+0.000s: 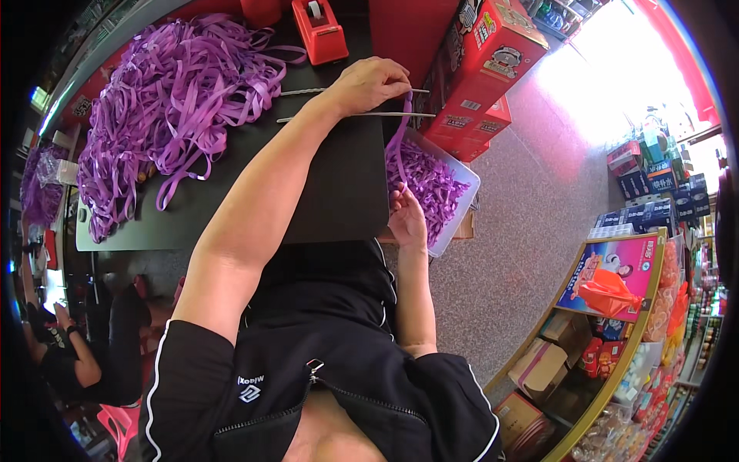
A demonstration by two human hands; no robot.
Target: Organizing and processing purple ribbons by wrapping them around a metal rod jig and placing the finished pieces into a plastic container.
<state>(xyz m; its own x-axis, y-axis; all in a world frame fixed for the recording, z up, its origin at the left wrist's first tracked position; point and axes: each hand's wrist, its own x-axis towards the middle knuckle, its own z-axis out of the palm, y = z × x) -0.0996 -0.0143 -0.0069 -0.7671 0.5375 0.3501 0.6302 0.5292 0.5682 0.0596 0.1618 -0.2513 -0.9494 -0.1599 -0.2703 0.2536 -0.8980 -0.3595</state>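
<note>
A strip of purple ribbon (396,146) hangs past the right edge of the dark table (339,181). Its upper part is pinched by my left hand (371,83), which is over two thin metal rods (356,116) that jut beyond the table edge. Lower down, the fingers of my right hand (408,221) are closed around the strip near the table's corner. Beneath it, a translucent plastic bin (466,202) holds a heap of short purple ribbon pieces (436,189). A large tangled pile of purple ribbons (181,92) covers the table's left side.
A red tape dispenser (320,35) stands at the table's far edge. Red cartons (493,58) are stacked beyond the bin. On the right, across the speckled floor (493,285), stands a shelf unit (570,339) with goods. Another person (81,354) sits at the far left.
</note>
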